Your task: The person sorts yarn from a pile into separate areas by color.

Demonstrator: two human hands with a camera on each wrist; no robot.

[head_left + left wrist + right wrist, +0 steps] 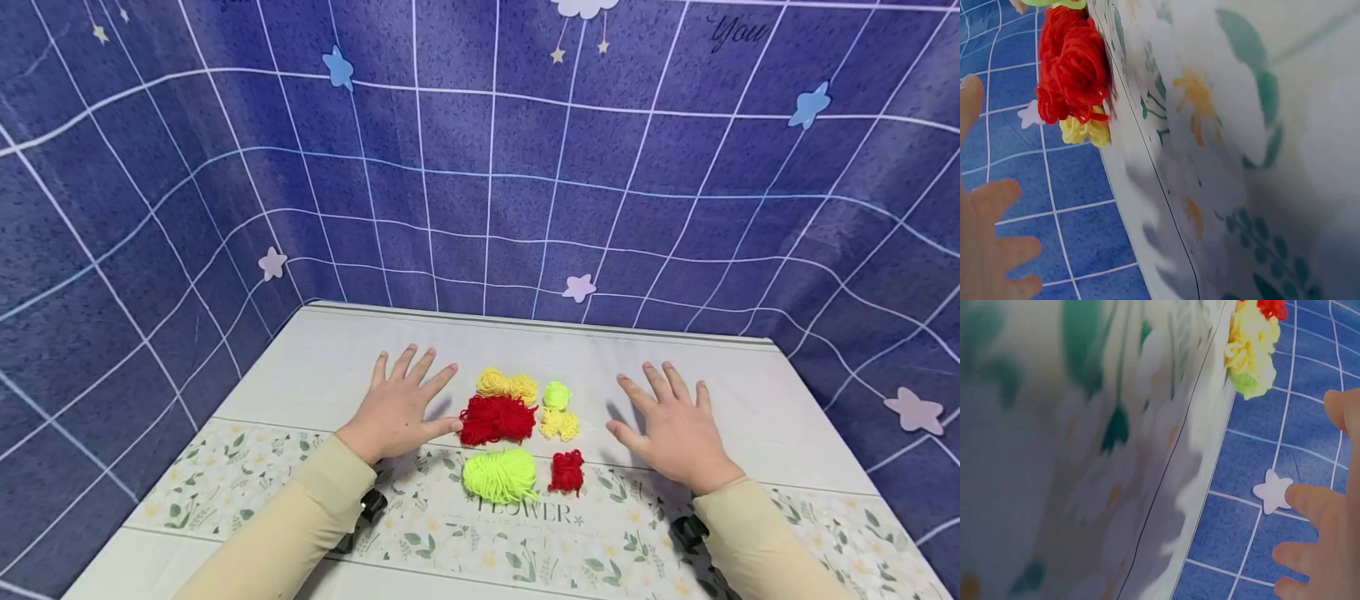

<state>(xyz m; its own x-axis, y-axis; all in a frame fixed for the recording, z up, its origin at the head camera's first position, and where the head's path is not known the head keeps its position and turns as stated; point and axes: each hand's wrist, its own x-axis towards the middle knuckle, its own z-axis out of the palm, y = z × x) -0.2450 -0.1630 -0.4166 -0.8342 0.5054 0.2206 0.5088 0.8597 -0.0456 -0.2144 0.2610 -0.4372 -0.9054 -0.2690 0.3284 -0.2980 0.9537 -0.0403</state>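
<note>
My left hand [399, 413] is spread with straight fingers to the left of the yarn, its thumb tip beside a large red yarn bundle [497, 419]. Behind that bundle lies a large yellow yarn bundle [507, 384], and in front of it a large neon-green one [500, 475]. A second, smaller column holds a little green yarn bundle [557, 395], a small yellow one [560, 423] and a small red one [567, 471]. To the right of these my right hand [677, 429] is spread with fingers apart, holding nothing. The left wrist view shows the red yarn [1075, 65] stacked before yellow.
The yarn lies on a white tablecloth [315, 350] with a flowered band and printed lettering. A blue grid-patterned curtain [465, 200] with star shapes stands behind the table and along both sides. Dark wrist straps [372, 505] show under the sleeves.
</note>
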